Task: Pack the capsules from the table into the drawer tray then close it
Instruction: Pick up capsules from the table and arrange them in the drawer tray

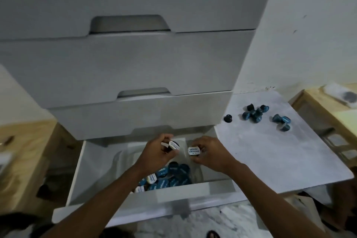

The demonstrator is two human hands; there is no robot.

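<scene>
Both hands hover over the open drawer (77,176), the left hand (157,153) and right hand (209,151) each with fingers closed on a capsule (193,151); the tray pile (168,177) lies directly below, while loose capsules (255,115) wait near the surface's (280,160) far edge, nearer the right hand

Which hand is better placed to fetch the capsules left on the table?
The right hand, probably. The loose capsules lie on the white table to the right of the open drawer. First both hands hold capsules to drop.
</scene>
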